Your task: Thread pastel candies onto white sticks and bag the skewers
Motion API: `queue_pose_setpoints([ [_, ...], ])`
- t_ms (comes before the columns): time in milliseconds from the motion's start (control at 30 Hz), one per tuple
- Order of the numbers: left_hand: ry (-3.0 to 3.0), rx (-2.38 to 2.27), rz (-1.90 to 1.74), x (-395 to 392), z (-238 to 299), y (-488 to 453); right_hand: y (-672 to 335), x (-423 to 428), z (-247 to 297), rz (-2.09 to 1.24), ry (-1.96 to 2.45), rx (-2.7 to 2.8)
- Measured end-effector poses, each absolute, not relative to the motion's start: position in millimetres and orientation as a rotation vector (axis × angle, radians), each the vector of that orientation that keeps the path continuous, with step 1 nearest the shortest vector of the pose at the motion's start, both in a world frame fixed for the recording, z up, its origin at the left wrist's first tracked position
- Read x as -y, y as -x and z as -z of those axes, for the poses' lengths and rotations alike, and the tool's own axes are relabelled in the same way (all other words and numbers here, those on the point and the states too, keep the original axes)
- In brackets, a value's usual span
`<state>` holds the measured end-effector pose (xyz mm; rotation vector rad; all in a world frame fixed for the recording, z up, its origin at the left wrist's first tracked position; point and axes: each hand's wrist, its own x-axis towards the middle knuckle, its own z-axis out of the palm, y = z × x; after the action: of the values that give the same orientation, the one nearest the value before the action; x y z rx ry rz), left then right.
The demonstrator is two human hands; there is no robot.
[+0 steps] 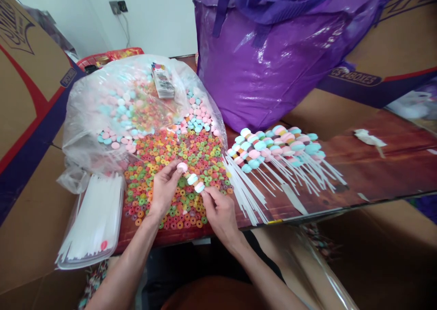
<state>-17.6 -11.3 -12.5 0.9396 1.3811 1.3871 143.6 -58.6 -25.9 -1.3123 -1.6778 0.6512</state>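
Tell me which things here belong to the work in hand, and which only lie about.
In use: left hand, right hand, pink candy, part-filled stick, ring candies, finished skewers, spare sticks.
Lying about: purple bag, cardboard box, paper scrap.

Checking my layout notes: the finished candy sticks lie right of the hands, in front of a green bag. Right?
Wrong colour: the bag is purple, not green. The head view shows the finished candy sticks lying right of the left hand and right hand, in front of it.
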Motion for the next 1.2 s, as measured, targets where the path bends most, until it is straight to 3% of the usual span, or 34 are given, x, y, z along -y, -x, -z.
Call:
queue_pose_setpoints([
  [367, -1.542, -1.688, -1.334, 22.6, 18.8, 8.6, -138.1, 56.9, 25.0, -0.671, 1.392, 1.633],
  [1200, -1.352, -1.577, -1.367, 31.1, 20.8, 0.9, -123.9, 51.6, 27.1, -0.728, 1.372, 1.600],
])
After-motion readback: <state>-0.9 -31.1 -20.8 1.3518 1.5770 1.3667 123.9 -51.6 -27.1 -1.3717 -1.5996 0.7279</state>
